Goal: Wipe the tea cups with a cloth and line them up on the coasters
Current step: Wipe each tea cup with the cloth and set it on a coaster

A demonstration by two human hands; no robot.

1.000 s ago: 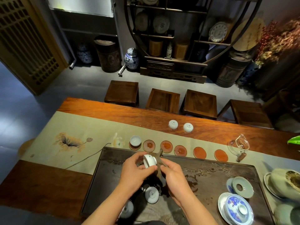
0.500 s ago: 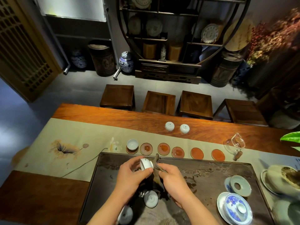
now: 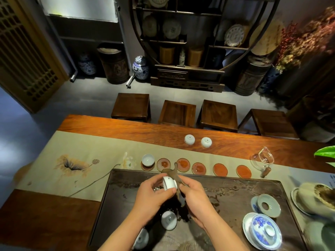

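Left hand: the left hand (image 3: 154,192) gripped a white tea cup (image 3: 169,182) tipped on its side, fingers curled round it, above the dark tea tray (image 3: 235,189).
Right hand: the right hand (image 3: 194,198) pinched a brown cloth (image 3: 175,175) pressed against the held cup's right side.
Placed cup: one cup (image 3: 148,159) stood upright on the leftmost coaster (image 3: 147,167).
Bare coasters: five more coasters (image 3: 198,168) ran rightwards along the runner, just beyond the tray's far edge.
Waiting cups: two upturned cups (image 3: 169,220) sat on the tray below the hands; two others (image 3: 189,139) rested on the far wood.
Right side: a glass pitcher (image 3: 262,159) and a blue lidded bowl (image 3: 263,230).
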